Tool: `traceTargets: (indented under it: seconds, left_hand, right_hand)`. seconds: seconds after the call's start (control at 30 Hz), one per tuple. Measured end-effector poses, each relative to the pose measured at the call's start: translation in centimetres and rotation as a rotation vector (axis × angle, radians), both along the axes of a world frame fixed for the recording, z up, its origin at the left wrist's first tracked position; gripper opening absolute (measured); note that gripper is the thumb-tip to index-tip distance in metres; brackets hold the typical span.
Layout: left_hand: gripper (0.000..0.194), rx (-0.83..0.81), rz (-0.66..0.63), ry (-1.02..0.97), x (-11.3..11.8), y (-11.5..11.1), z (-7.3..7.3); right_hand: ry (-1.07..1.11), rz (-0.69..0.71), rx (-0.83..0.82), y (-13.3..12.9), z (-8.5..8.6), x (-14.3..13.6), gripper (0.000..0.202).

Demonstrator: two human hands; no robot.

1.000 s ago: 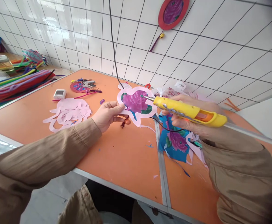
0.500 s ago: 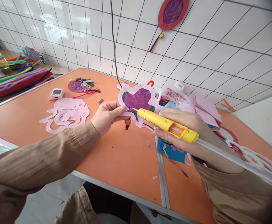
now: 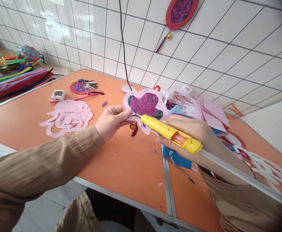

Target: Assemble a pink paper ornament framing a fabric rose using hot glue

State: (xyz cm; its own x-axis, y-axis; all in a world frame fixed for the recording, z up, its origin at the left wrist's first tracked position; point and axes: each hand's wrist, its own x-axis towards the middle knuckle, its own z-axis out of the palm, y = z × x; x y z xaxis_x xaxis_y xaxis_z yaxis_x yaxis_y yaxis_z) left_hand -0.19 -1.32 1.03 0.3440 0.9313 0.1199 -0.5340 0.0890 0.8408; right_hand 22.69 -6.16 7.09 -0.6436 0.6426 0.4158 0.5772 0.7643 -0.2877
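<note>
My left hand point(image 3: 113, 120) pinches the lower left edge of a flat pink felt shape point(image 3: 137, 93) with a purple and green patterned patch point(image 3: 146, 103) in its middle. A small brown bead with a dark tassel point(image 3: 133, 128) hangs below it. My right hand point(image 3: 186, 129) is wrapped around a yellow glue gun point(image 3: 171, 132), a long clear glue stick point(image 3: 242, 175) running out of its back end. The metal nozzle points at the patch's lower left edge, close to my left thumb. Whether the tip touches the felt, I cannot tell.
Pink felt cut-outs point(image 3: 70, 114) lie at left near a white box-shaped device point(image 3: 58, 95) and keys point(image 3: 90, 85). Blue fabric point(image 3: 182, 159), pink felt sheets point(image 3: 213, 112) and white rings point(image 3: 264, 161) sit at right. A black cord point(image 3: 124, 48) hangs before the tiled wall.
The glue gun's nozzle has moved slightly down and left along the patch's edge. The tassel has swung a little to the right. Both hands keep their grip.
</note>
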Motion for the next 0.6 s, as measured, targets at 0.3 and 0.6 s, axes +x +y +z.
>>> traceTargets:
  seconds: [0.3,0.6]
  left_hand:
    - [0.035,-0.008,-0.006,-0.006,0.1,-0.1,0.1]
    - [0.033,0.020,0.000,0.019,0.1,-0.1,0.0]
  right_hand:
    - [-0.076,-0.135,-0.061,-1.1,0.4,-0.5,0.014]
    - [-0.158,-0.204,0.036,-1.4,-0.4,-0.1,0.017]
